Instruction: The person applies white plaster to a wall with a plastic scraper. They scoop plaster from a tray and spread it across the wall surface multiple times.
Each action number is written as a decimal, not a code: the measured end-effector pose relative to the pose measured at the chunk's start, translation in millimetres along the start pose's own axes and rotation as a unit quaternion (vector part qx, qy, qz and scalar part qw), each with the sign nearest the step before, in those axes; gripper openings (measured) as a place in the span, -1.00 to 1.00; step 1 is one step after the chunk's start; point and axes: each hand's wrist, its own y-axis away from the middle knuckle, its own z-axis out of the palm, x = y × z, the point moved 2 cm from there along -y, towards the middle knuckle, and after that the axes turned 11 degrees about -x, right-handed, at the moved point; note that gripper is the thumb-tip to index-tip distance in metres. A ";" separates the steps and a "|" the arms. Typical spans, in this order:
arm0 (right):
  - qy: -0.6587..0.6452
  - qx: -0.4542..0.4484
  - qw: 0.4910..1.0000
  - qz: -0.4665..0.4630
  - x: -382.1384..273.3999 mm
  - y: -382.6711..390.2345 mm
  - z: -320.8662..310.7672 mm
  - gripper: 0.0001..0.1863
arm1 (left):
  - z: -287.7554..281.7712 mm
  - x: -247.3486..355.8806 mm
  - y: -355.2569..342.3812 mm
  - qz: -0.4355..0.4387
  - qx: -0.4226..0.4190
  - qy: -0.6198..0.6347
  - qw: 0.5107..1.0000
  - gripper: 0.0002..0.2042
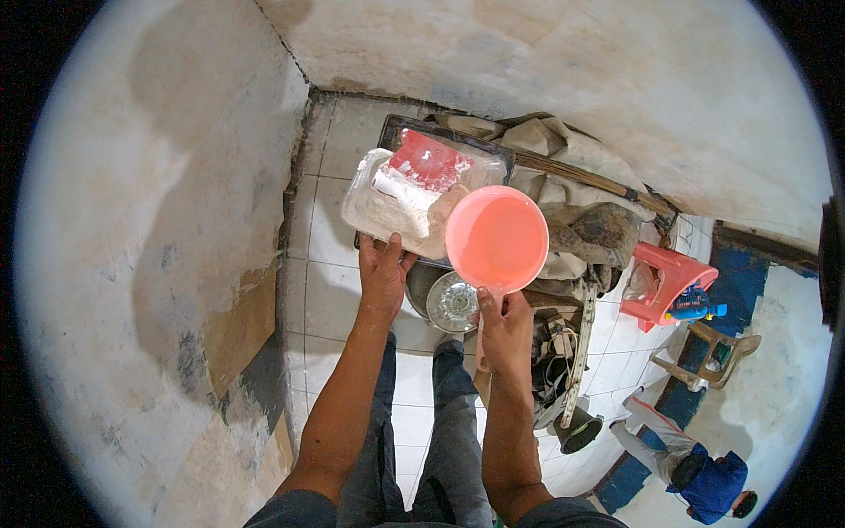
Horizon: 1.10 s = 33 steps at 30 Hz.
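My left hand [383,260] grips the near edge of a translucent plastic container [361,198] holding pale powder or paste and a white-smeared red flat piece [424,160]. Behind it lies a dark tray [392,128]. My right hand [502,321] is closed on the handle of a pink plastic dipper [497,238], held level beside the container, partly over its right end; whether liquid is in it I cannot tell. Just below, between my hands, a round glass-like dish [451,304] sits on or by a darker round vessel.
Bare patchy walls [150,264] enclose the tiled floor [326,220]. Rumpled sheets and sticks [581,176] lie along the back wall. At right are a pink plastic stool [664,273] with a blue bottle, a beige stool [722,352], tools [572,370] and another person [695,466] in a blue shirt.
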 end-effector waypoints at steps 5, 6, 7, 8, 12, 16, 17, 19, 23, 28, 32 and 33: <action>0.012 -0.001 1.000 -0.010 3.8 -0.1 -0.2 -0.75 | -0.2 0.3 -0.1 -0.003 0.002 -0.003 1.000 -0.47; 0.007 -0.001 1.000 -0.012 4.0 -0.2 -0.1 -0.76 | -0.6 -0.3 -0.4 -0.006 0.006 -0.003 1.000 -0.48; 0.007 -0.001 1.000 -0.012 3.8 -0.4 0.0 -0.76 | -1.2 -0.8 -0.5 -0.009 0.010 -0.003 1.000 -0.48; 0.009 -0.001 1.000 -0.014 3.5 -0.5 0.1 -0.76 | -1.6 -1.0 -0.7 -0.009 0.011 -0.003 1.000 -0.48; 0.006 -0.001 1.000 -0.024 3.1 -0.3 0.3 -0.75 | -1.3 -1.7 -1.8 0.000 -0.007 0.002 1.000 -0.48; 0.014 0.004 1.000 -0.010 -0.7 0.3 0.6 -0.75 | -1.2 -2.0 -2.0 0.000 -0.009 0.004 1.000 -0.48; 0.008 0.004 1.000 -0.013 0.1 -0.1 0.9 -0.76 | -1.1 -1.8 -2.2 0.000 -0.009 0.004 1.000 -0.48; 0.001 0.004 1.000 -0.016 0.4 -0.4 0.9 -0.76 | -1.2 -1.8 -2.4 -0.004 -0.006 0.004 1.000 -0.49; 0.012 0.009 1.000 -0.011 -0.1 0.0 1.1 -0.76 | -0.2 -1.7 -2.0 -0.005 0.003 -0.002 1.000 -0.50; 0.027 0.010 1.000 -0.012 1.8 0.3 0.6 -0.77 | 0.2 -1.3 -0.9 -0.004 0.001 0.005 1.000 -0.50; 0.011 0.008 1.000 -0.009 2.3 0.8 0.5 -0.77 | -0.5 -1.7 -0.2 -0.009 0.008 0.001 1.000 -0.51; 0.023 0.004 1.000 -0.011 2.7 0.6 0.2 -0.77 | 0.2 -1.0 0.3 -0.010 0.008 -0.003 1.000 -0.51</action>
